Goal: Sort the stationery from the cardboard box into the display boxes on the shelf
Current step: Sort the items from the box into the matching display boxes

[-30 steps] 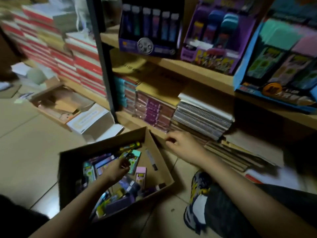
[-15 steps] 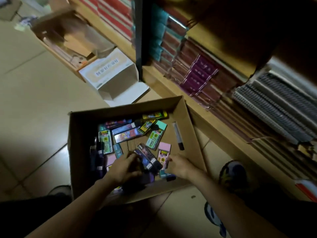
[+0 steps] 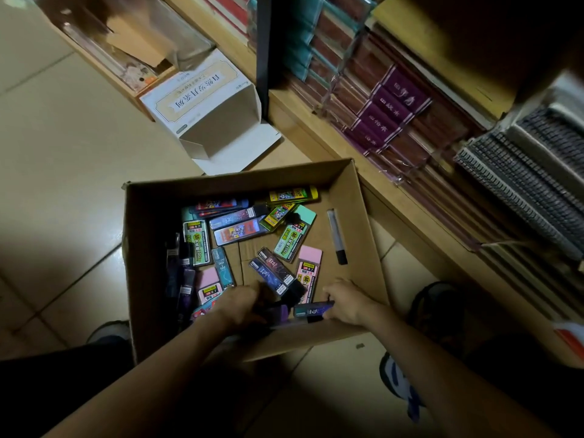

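Note:
The open cardboard box (image 3: 363, 216) sits on the tiled floor, holding several flat stationery packs: green ones (image 3: 290, 237), pink ones (image 3: 309, 267), dark blue ones (image 3: 271, 273) and a grey marker (image 3: 337, 237). Both hands are inside the box at its near wall. My left hand (image 3: 240, 305) is curled over dark purple packs (image 3: 278, 312). My right hand (image 3: 347, 303) pinches the end of a dark blue-purple pack (image 3: 311, 309). The display boxes are out of view.
An empty white carton (image 3: 202, 105) lies open on the floor beyond the box. A wooden tray of items (image 3: 120, 55) is at the upper left. The low shelf (image 3: 395, 197) on the right holds wrapped notebooks (image 3: 388, 112) and spiral pads (image 3: 521, 184). My shoes (image 3: 395, 377) flank the box.
The view tilted down from the shelf to the box. My right hand came off the shelf edge into the box and took hold of a dark pack; my left hand shifted toward the near wall.

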A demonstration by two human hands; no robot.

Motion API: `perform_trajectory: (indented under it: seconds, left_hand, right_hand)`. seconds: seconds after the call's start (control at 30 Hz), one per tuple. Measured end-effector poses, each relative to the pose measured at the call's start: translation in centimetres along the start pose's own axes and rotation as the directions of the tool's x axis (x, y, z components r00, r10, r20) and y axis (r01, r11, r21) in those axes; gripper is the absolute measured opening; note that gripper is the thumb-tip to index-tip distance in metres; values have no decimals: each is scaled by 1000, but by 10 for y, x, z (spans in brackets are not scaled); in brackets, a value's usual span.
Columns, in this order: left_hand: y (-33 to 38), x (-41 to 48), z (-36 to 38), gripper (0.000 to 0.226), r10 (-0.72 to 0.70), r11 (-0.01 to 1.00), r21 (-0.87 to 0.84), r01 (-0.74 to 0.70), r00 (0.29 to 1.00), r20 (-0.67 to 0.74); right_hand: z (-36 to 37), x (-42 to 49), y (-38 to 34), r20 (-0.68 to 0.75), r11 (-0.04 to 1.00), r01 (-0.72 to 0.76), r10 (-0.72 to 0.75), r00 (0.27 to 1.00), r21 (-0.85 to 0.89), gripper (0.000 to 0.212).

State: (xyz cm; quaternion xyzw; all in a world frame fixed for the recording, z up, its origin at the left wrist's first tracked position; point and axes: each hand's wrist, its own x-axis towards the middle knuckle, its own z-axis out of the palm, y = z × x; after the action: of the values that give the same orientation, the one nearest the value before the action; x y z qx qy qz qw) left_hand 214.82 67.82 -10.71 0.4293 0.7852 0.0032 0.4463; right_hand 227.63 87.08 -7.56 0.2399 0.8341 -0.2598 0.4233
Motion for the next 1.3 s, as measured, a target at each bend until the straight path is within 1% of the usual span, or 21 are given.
perform_trajectory:
  seconds: [0.07,0.13,0.2,0.27,0.3,0.33,0.4,0.43,0.5,0.57,0.6,0.63,0.67,0.73,0.83,0.93,1.07,1.1,1.17,1.23,1.3]
  left_hand:
    - [-2,-1,-4,53,79,995,-61,-78,997,14]
    - [-3,-3,-6,52,120,982,-145,-118,993,11]
    - [-4,-7,-8,45,104,954,-278,-110,994,-35]
    - [-3,-12,-14,28,52,897,-427,-114,987,-153]
    - [-1,-14,-19,19,15,839,-531,-118,981,-194]
    - [2,-17,-26,14,-26,747,-655,-114,979,-201]
    - [12,-20,-42,10,-90,497,-862,-98,983,-163]
    - [18,-22,-50,12,-121,396,-914,-92,981,-151]
    - [33,-22,-64,31,-195,265,-957,-119,965,-174]
    - [50,-24,-78,49,-220,107,-982,-154,960,-175]
    - [58,-28,-85,50,-202,25,-986,-167,965,-169]
    - [65,-33,-92,46,-176,-28,-983,-182,969,-174]
    - [71,-39,-99,44,-154,-53,-980,-193,971,-183]
    - [81,-50,-111,41,-106,-98,-970,-223,971,-213]
    - [99,-67,-128,41,-75,-186,-949,-256,966,-246]
    - [121,-84,-145,35,-66,-214,-943,-255,967,-247]
    - [143,-104,-161,37,-21,-322,-914,-246,967,-253]
    - [146,-110,-164,37,11,-323,-909,-263,960,-281]
    - [154,-120,-170,36,86,-264,-907,-330,928,-362]
    - [161,-126,-177,36,112,-179,-893,-414,893,-436]
    - [164,-131,-185,35,125,-130,-865,-485,857,-500]
  right_hand:
    - [-1,-4,0,-16,998,12,-11,1000,56,19]
    - [-6,-10,-1,-27,988,12,-8,1000,154,16]
    - [-15,-17,-3,-38,953,33,-22,999,301,18]
    - [-29,-26,-8,-59,877,67,-45,997,476,17]
    - [-36,-31,-11,-79,823,82,-45,996,562,16]
    - [-42,-36,-14,-109,760,101,-40,993,642,17]
    - [-54,-47,-20,-185,598,163,-24,982,785,19]
    - [-59,-54,-25,-218,505,194,-12,976,841,17]
    - [-66,-67,-33,-261,354,244,3,965,903,12]
    - [-73,-80,-42,-304,247,295,-2,953,923,12]
    - [-77,-87,-46,-326,191,320,-1,945,928,13]
    - [-81,-93,-49,-349,136,346,2,937,928,15]
    - [-84,-100,-52,-371,98,369,5,929,924,16]
    - [-91,-115,-57,-402,77,401,-5,916,913,18]
    - [-98,-135,-60,-439,95,437,0,898,894,18]
    - [-102,-153,-61,-476,128,468,37,879,874,18]
    - [-108,-176,-64,-518,161,505,50,854,848,17]
    - [-111,-181,-65,-532,161,518,62,844,840,20]
    - [-119,-192,-67,-548,140,536,63,834,832,24]
    - [-128,-203,-70,-557,142,548,29,830,824,19]
    - [-136,-214,-73,-562,164,554,3,827,816,15]
